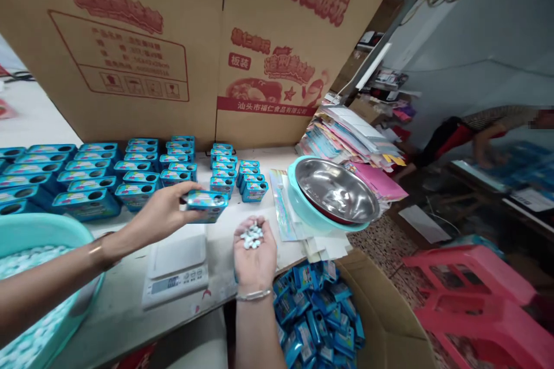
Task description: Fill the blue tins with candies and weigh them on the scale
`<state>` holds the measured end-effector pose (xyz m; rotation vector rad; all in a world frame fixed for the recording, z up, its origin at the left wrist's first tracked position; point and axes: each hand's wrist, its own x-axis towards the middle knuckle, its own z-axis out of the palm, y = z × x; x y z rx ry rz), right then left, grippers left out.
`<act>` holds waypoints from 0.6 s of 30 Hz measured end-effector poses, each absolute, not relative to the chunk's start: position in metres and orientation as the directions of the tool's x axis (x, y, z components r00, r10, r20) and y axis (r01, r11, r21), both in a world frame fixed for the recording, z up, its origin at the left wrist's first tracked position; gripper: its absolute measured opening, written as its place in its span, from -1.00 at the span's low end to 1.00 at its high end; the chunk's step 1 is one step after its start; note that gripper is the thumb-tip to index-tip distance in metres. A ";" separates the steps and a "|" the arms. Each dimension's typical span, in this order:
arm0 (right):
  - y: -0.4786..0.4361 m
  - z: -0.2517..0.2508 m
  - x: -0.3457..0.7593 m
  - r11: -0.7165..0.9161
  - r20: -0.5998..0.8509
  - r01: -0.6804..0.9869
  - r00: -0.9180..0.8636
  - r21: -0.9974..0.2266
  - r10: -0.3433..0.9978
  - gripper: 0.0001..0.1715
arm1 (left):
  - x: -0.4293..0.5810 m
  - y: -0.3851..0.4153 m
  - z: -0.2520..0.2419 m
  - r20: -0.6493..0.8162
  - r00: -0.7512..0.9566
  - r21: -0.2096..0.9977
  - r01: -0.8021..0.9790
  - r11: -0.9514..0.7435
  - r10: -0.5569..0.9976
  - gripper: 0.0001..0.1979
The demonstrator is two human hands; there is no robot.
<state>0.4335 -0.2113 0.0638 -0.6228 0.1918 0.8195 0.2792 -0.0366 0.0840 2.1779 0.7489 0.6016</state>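
Right hand: right hand [255, 256] lies nearest, palm up over the table's near edge, fingers loosely cupped around a small heap of white candies [251, 236].
Left hand: left hand [162, 213] has its grip clamped on a blue tin [206, 204], held level just above and left of the candies.
Scale: white digital scale [176, 265] sits beneath the tin; its display is too small to read.
Hidden: pale green tub [41, 230] of white pieces is cut off at the left edge; the carton of blue packets [315, 311] runs out of view below.
Table: white table [121, 305] carries rows of open blue tins [86, 176] and a steel bowl [335, 187] set in a teal basin, on stacked sheets.
Room: printed cardboard boxes [194, 40] stand behind; pink stools [471, 288] are at right; another person [485, 132] bends, blurred.
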 end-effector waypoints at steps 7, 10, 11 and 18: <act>-0.279 0.072 0.502 0.658 -0.167 -0.590 0.790 -0.468 0.590 -0.80 | 0.408 -0.055 0.036 0.254 0.788 0.730 0.224 -0.646 0.561 -0.64; -0.304 0.063 0.515 0.662 -0.121 -0.565 0.798 -0.493 0.591 -0.73 | 0.435 -0.063 0.020 0.284 0.799 0.713 0.194 -0.674 0.530 -0.65; -0.311 0.060 0.518 0.666 -0.126 -0.562 0.802 -0.491 0.584 -0.72 | 0.436 -0.067 0.017 0.296 0.802 0.709 0.179 -0.682 0.519 -0.60; -0.332 0.041 0.526 0.664 -0.144 -0.534 0.823 -0.524 0.549 -0.66 | 0.377 -0.089 0.005 0.335 0.918 0.684 -0.084 -0.724 0.211 -0.33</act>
